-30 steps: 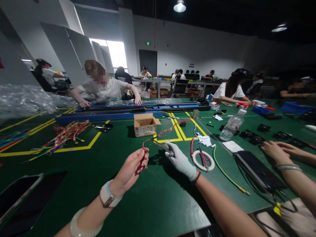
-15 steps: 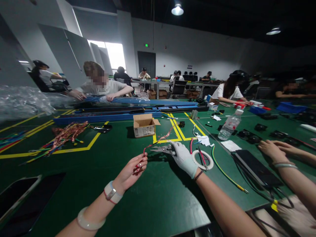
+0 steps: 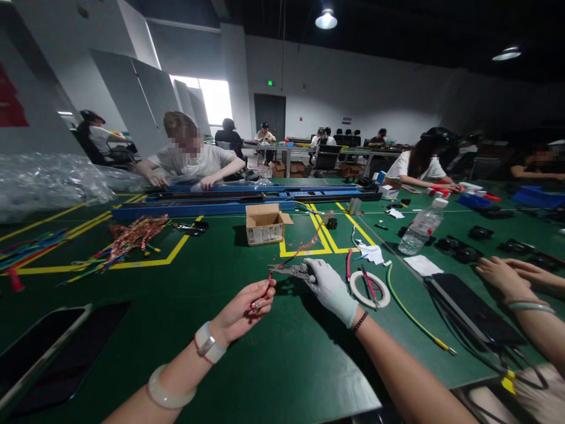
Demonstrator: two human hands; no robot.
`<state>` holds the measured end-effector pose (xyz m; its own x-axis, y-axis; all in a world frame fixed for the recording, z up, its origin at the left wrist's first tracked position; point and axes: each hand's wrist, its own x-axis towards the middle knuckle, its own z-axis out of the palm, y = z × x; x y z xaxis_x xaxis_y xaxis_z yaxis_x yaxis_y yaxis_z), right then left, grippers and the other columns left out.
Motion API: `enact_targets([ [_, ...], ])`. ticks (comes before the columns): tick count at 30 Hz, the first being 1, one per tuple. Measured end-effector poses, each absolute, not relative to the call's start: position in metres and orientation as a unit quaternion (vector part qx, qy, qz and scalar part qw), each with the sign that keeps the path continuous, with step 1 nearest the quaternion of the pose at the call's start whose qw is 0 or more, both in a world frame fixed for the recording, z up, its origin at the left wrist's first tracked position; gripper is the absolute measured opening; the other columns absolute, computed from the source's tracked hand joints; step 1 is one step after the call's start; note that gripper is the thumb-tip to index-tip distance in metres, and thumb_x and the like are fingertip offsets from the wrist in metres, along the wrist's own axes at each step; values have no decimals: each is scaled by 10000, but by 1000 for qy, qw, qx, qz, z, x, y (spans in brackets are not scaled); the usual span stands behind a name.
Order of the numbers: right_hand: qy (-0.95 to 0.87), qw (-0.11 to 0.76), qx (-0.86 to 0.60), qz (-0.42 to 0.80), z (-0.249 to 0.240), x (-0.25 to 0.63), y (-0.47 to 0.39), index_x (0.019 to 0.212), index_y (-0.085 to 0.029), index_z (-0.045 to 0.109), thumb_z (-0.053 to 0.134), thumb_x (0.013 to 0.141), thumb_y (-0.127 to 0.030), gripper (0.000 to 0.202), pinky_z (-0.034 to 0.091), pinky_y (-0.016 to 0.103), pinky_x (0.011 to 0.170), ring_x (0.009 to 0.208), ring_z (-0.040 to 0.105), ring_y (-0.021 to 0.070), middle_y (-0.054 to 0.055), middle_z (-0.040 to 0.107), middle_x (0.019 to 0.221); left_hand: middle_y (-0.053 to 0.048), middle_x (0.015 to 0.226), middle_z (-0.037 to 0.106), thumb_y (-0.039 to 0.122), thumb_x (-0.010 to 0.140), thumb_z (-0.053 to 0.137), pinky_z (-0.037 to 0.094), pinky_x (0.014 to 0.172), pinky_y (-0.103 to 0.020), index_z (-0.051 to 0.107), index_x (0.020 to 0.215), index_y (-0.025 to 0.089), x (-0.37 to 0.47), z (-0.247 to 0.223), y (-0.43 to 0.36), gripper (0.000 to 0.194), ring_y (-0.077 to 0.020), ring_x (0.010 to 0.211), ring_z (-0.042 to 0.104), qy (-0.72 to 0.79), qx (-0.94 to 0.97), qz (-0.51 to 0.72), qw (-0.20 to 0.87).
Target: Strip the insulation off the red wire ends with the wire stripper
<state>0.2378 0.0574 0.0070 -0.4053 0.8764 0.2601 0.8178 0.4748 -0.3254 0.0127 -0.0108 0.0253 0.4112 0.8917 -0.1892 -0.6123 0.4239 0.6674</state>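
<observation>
My bare left hand [image 3: 245,309] pinches a thin red wire [image 3: 271,275] between thumb and fingertips. Long frayed copper strands [image 3: 311,242] stretch up and right beyond the pliers. My right hand [image 3: 332,290], in a white glove, is closed on wire-stripping pliers [image 3: 296,270]. Their jaws point left and meet the red wire just above my left fingertips; whether they bite into it is too small to tell. Right of the glove lies a roll of white tape [image 3: 385,293] with red pieces by it. A green-yellow cable [image 3: 404,309] curves beside the roll.
An open cardboard box [image 3: 265,234] stands ahead. Copper strands and cut wires [image 3: 139,235] are heaped at left, phones [image 3: 66,359] nearer. At right are a water bottle [image 3: 422,227], a black power bank-like device [image 3: 479,306] and a neighbour's hands [image 3: 505,277]. Blue rails [image 3: 207,209] cross the far side.
The plier jaws, apart from the wire before, have come left and now meet it just above my left fingers. The view has shifted slightly left.
</observation>
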Motion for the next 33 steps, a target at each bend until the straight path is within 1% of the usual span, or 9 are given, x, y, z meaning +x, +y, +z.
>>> enact_targets([
  [5,-844,133,-518,43,19,232,45,1069,-192,572,449,904,-216,207,383,267,709,834,580,175,64,617,977,8,661,513,141,829,641,288,418,-132,622,910,91,10,25,-12,97,-13,433,372,288,309,447,788],
  [9,-844,91,-528,21,27,226,36,962,-215,583,457,923,-331,176,342,270,608,755,614,174,43,641,901,-24,682,580,257,836,636,280,427,-153,631,926,94,4,28,-9,186,-29,445,380,336,390,426,744],
  [12,-845,84,-527,31,33,225,31,934,-223,583,460,927,-363,186,335,263,600,764,632,170,39,657,896,-27,672,606,361,849,605,257,418,-159,614,932,109,2,32,-6,265,-45,448,376,398,469,425,664],
  [14,-844,79,-528,42,36,225,30,912,-226,583,451,932,-369,195,332,259,597,755,636,167,38,666,886,-13,676,624,400,845,596,281,425,-165,593,954,138,1,34,-5,284,-56,440,376,445,518,427,593],
  [18,-849,63,-520,65,39,225,31,872,-232,582,441,934,-406,232,328,256,599,763,639,174,35,674,852,-19,727,654,424,857,566,339,452,-199,630,953,173,-2,33,-4,276,-91,464,436,524,587,422,450],
  [21,-854,63,-513,66,38,225,35,921,-237,583,436,935,-380,206,336,257,610,775,635,177,36,675,878,-32,755,665,408,857,567,375,487,-217,679,936,189,-4,27,-3,259,-117,505,490,545,612,435,373],
  [24,-855,78,-509,59,35,224,38,1036,-231,573,408,938,-313,209,347,258,616,791,631,175,49,661,944,-26,720,652,419,865,545,396,503,-224,678,907,174,-4,22,-1,282,-116,486,493,538,606,439,388],
  [28,-855,86,-507,62,29,224,41,1178,-214,525,405,912,-242,293,369,254,624,829,628,176,74,630,1014,-23,710,643,421,859,537,363,448,-203,644,897,139,-1,19,1,304,-86,439,462,521,565,414,488],
  [33,-851,78,-518,44,22,225,43,1179,-214,528,408,913,-247,294,376,270,615,800,629,190,78,626,1012,-14,656,621,408,854,559,238,375,-166,618,915,122,2,18,-1,298,-53,396,408,489,511,403,581],
])
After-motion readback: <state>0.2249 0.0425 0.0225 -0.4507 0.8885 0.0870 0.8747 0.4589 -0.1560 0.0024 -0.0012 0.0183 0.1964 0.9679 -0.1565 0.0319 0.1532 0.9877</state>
